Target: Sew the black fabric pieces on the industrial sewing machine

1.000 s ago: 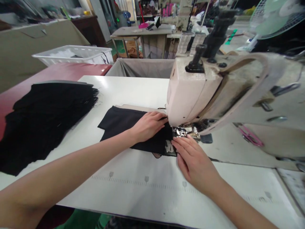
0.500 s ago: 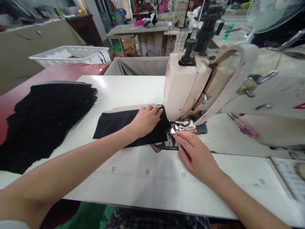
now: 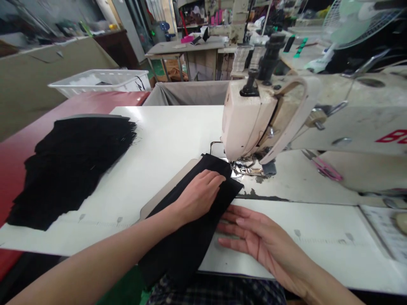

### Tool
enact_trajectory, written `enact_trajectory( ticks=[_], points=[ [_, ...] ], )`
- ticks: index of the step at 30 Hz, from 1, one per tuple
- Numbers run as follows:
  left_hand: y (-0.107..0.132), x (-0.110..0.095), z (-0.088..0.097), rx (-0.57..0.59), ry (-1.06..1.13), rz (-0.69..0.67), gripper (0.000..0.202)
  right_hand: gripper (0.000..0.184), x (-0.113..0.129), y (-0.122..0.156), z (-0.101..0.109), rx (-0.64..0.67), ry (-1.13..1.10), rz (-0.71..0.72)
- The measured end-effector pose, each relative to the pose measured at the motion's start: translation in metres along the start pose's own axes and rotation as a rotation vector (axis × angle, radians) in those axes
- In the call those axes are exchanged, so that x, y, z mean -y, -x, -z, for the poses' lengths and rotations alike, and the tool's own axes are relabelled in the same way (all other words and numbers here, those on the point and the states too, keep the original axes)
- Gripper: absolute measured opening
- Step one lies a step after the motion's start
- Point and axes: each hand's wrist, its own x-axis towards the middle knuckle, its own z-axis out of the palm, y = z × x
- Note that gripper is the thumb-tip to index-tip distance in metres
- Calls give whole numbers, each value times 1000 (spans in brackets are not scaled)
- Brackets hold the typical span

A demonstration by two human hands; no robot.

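A long piece of black fabric (image 3: 187, 237) lies slanted on the white sewing table, with its near end hanging over the front edge. My left hand (image 3: 203, 192) presses on top of it, fingers bent and close together on the cloth. A beige flat plate (image 3: 168, 188) shows along the fabric's left side. My right hand (image 3: 254, 237) is open beside the right edge, palm turned up and fingers apart; some fingertips reach to or under the cloth. The fabric's far corner lies just left of the presser foot (image 3: 243, 170) of the sewing machine (image 3: 244, 123).
A pile of black fabric pieces (image 3: 76, 161) lies on the table's left. Pink-handled scissors (image 3: 324, 167) rest behind the machine bed. Beyond the table are a white plastic basket (image 3: 104, 80) and a grey cloth bin (image 3: 193, 93). A fan (image 3: 346, 25) stands at back right.
The fabric has come away from the presser foot and turned, its near end swinging toward me under my left hand. My right hand has moved nearer, turned palm up and spread its fingers.
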Motion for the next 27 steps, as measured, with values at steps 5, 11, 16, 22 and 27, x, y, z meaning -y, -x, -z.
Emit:
enact_trajectory(
  ticks=[5,11,16,22,27],
  points=[
    [-16,-15,13,142,55,155,10,26,13,-15,0,-140,214,80],
    [-30,-16,2,14,495,224,27,14,26,-30,7,-223,304,141],
    [-29,-17,-2,16,571,334,39,19,27,-30,9,-211,357,161],
    [-38,-21,-4,10,459,428,36,20,21,-42,15,-228,435,192],
    [-42,-23,-4,75,304,392,32,17,17,-43,9,-257,480,207]
  ],
)
